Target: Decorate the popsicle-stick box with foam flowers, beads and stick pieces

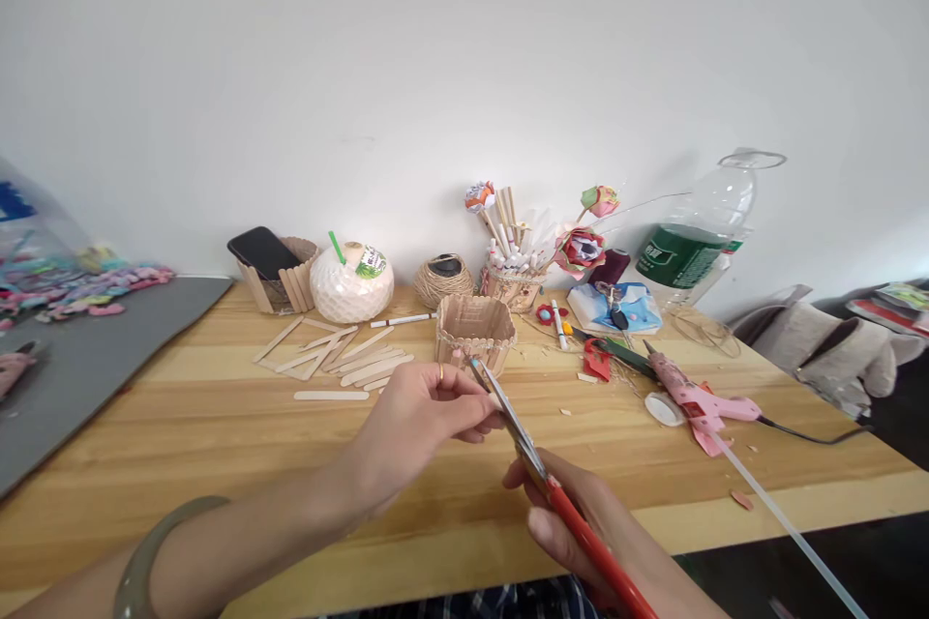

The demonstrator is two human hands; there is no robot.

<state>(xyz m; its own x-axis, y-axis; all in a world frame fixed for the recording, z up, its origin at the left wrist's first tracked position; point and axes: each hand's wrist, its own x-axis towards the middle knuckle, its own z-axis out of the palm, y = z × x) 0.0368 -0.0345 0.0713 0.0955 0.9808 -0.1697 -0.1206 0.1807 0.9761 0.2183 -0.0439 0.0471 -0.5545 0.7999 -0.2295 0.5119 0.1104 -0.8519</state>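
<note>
My left hand [428, 406] reaches in over the wooden table [290, 474] with the thumb and fingers drawn together in a pinch; what lies between the fingertips is too small to tell. My right hand [595, 493] is wrapped around the red-handled scissors [562, 500], whose blades point to the far left, slightly parted, their tips just beside the pinching fingers. A ring [440, 371] and a bangle [149, 546] mark the left hand and forearm.

Directly beyond the left hand stands an upright, open-topped box [500, 348] built of flat wooden sticks, its lower front partly hidden by my fingers; a braided cord edges its rim. To its left lie loose wooden sticks [375, 370], several overlapping.

Far row, from left to right: a stick-built holder [296, 285] bearing a phone [262, 252], a white coconut [352, 288] with a green straw [336, 247], a ball of twine [435, 290], a decorated container [512, 292] filled with pens and paper flowers, and a tilted bottle [682, 253] with a green label. Near the right edge of the table rests a pink glue gun [701, 397], a long translucent glue stick [784, 513] extending toward the near right. At far left, a grey mat [108, 377] covers the surface.
</note>
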